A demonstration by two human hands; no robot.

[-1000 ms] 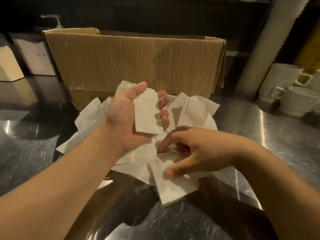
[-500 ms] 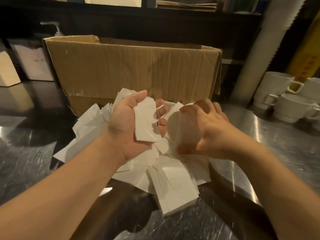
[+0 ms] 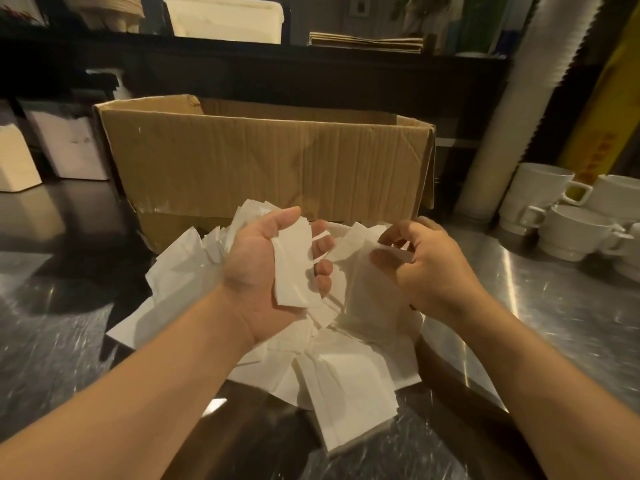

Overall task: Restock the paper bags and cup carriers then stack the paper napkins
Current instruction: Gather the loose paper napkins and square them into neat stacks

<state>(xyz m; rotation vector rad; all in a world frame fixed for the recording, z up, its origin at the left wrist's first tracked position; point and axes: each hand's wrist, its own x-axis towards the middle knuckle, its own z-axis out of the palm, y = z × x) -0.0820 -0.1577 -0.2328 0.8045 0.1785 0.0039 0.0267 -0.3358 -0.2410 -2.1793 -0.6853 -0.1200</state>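
A: What colour is seen on the napkins (image 3: 346, 382)?
B: Plain white, unpatterned. White is also seen on the mugs (image 3: 568, 233) and the tall cup stack (image 3: 502, 133).
A: And the cardboard box (image 3: 263, 164)?
B: Brown is shown, marked with pale scuffs.
A: The counter (image 3: 554, 306)?
B: Silver-grey steel, streaked with glare. A yellow panel (image 3: 602, 126) is seen at the right.

Dim, warm, yellowish light falls from above. The steel counter (image 3: 554, 306) throws back streaky glare, with bright vertical glints on its right part and dull smears at left. The forearms cast dark shadows on it below the napkins (image 3: 349, 386). The right hand (image 3: 429, 268) is motion-blurred. The wide lens bends the edges; the shelf (image 3: 311, 60) behind lies dark.
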